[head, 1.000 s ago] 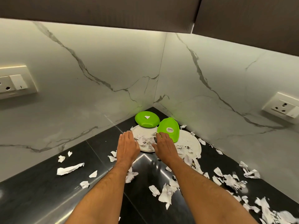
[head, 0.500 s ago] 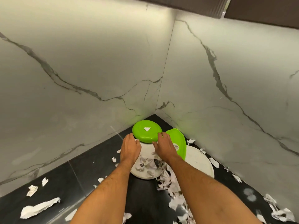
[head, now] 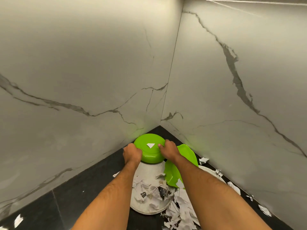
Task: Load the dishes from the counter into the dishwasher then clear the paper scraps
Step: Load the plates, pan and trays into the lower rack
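Two hands clamp an upturned green bowl point(head: 149, 151) in the desk's far corner, the left hand point(head: 132, 153) curled on its left rim, the right hand point(head: 167, 150) on its right. One white paper scrap point(head: 150, 145) lies on top. Beside it a second green dish point(head: 181, 165) tilts against a white plate point(head: 150, 188) littered with torn paper point(head: 176, 201), on the black desk point(head: 79, 193) below marble walls point(head: 83, 72).

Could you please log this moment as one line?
stage: loading dishes | left hand: grips green bowl | right hand: grips green bowl | white plate: holds scraps | green plate: untouched
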### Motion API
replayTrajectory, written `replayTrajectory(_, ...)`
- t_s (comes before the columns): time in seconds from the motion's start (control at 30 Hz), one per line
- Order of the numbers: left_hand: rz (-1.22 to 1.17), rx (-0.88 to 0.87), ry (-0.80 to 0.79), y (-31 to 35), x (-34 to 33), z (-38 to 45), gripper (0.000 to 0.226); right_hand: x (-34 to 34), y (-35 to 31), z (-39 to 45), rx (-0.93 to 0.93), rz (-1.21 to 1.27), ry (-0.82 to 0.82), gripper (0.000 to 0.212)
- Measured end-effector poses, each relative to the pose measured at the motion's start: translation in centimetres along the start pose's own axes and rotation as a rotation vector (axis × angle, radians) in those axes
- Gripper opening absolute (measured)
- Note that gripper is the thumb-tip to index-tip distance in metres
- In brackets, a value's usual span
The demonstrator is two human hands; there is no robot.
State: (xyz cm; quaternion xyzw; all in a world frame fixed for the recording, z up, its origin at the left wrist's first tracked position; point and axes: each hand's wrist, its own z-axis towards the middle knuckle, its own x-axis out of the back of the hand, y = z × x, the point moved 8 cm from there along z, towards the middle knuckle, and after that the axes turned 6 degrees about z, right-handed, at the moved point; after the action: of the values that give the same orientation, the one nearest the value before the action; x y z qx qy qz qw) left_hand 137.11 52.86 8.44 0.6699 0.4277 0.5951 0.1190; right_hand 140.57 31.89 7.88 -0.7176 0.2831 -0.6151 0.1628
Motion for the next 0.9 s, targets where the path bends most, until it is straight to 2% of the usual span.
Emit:
replayTrajectory(0.17,-0.286,0.219,0.049,-2.2,0.2,0.7,0.021,-0.9,0.1,0.1,0.011,0.067,0.020,0.044)
replayTrajectory(0.3,-0.769,0.421,0.052,-5.7,-3.4,3.5,0.032,-0.1,0.3,-1.5,-0.008,0.227,0.059,0.041)
replayTrajectory(0.37,-0.941,0.412,-0.006,-4.3,-3.3,2.3,0.011,0.4,-0.1,-2.7,-0.011,0.299,0.076,0.044)
replayTrajectory(0.47,-1.091,0.380,-0.076,-0.8,-1.0,-2.6,0.024,0.7,-1.4,-4.8,-0.003,0.381,0.089,0.049)
replayTrajectory(0.6,-1.214,0.400,-0.087,-1.0,0.0,-4.7,0.018,0.2,-2.4,-7.4,0.014,0.318,0.054,0.046)
replayTrajectory(0.77,-1.080,0.376,-0.095,-2.0,1.1,-6.5,0.027,0.6,-2.3,-9.9,0.017,0.271,0.038,0.049)
replayTrajectory(0.9,-1.033,0.353,-0.112,-2.5,1.4,-8.3,0.024,1.5,-1.9,-11.5,0.016,0.286,0.054,0.056)
